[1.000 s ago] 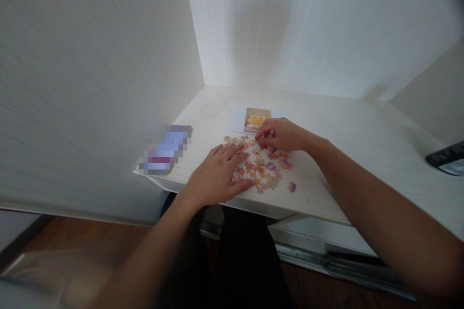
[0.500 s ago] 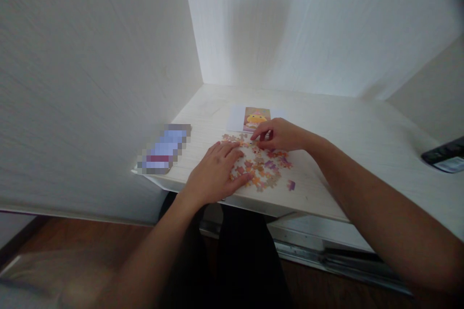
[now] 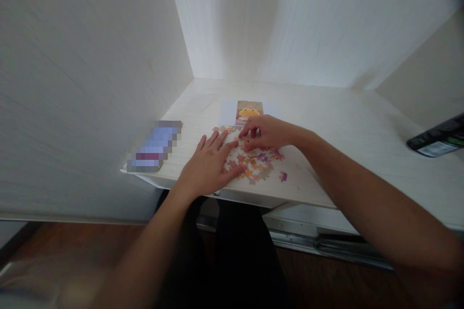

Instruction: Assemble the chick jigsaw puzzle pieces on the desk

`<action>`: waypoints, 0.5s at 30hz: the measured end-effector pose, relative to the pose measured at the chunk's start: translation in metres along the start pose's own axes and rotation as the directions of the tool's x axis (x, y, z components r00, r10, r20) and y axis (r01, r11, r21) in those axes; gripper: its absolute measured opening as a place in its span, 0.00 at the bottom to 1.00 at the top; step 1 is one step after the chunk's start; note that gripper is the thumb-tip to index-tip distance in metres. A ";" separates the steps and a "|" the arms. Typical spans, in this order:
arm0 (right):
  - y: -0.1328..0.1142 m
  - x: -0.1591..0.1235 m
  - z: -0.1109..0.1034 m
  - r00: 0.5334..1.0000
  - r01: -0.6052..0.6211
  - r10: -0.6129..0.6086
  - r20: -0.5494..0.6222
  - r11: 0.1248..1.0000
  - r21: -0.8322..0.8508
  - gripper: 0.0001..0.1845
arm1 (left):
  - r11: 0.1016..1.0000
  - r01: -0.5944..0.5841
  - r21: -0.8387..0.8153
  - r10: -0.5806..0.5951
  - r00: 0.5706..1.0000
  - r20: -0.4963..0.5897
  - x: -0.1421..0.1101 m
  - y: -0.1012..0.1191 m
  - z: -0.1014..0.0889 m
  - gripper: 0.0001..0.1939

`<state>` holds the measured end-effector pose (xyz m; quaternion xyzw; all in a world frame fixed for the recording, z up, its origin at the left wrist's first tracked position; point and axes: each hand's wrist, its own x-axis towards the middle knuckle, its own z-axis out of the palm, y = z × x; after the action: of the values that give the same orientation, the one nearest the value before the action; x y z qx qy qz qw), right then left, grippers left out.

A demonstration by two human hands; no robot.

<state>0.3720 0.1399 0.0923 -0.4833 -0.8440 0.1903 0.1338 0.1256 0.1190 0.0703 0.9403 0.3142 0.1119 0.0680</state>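
Note:
Loose jigsaw pieces (image 3: pixel 253 169) in orange, pink, purple and beige lie in a heap on the white tabletop. My left hand (image 3: pixel 205 166) rests flat at the left of the heap, fingers spread, its thumb over some pieces. My right hand (image 3: pixel 270 131) curls down at the heap's far side, thumb and index finger around a small jigsaw piece (image 3: pixel 248 141) with a dark dot. Just beyond it lies the picture card (image 3: pixel 249 110) with a yellow figure, its lower part hidden by the right hand. One purple piece (image 3: pixel 283 176) sits apart, at the right.
A phone (image 3: pixel 154 147), blurred out, lies at the table's left edge beside the side panel (image 3: pixel 90 82). At the far right a dark bottle-like item (image 3: pixel 437 137) with a label lies partly in view. Pale paper (image 3: pixel 226 112) is under the card.
The whole view has shifted slightly, so things appear further left and higher. My left hand's fingers have spread wider. The right hand stays at the far side of the heap, fingers still curled.

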 end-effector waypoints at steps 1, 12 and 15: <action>0.000 0.000 0.000 1.000 0.012 -0.012 0.008 1.000 -0.010 0.25 | 1.000 -0.001 0.002 0.001 1.000 0.005 0.000 0.000 0.000 0.34; -0.005 -0.002 -0.005 0.998 0.028 -0.027 0.055 1.000 -0.005 0.22 | 0.985 -0.163 -0.054 0.165 0.986 0.025 -0.004 0.000 -0.009 0.26; -0.007 -0.002 -0.005 0.999 -0.005 0.006 0.033 1.000 -0.012 0.17 | 0.985 -0.156 -0.071 0.158 0.987 0.022 -0.005 -0.001 -0.008 0.23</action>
<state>0.3701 0.1358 0.1002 -0.4831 -0.8459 0.1936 0.1166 0.1191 0.1166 0.0767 0.9607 0.2340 0.1148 0.0957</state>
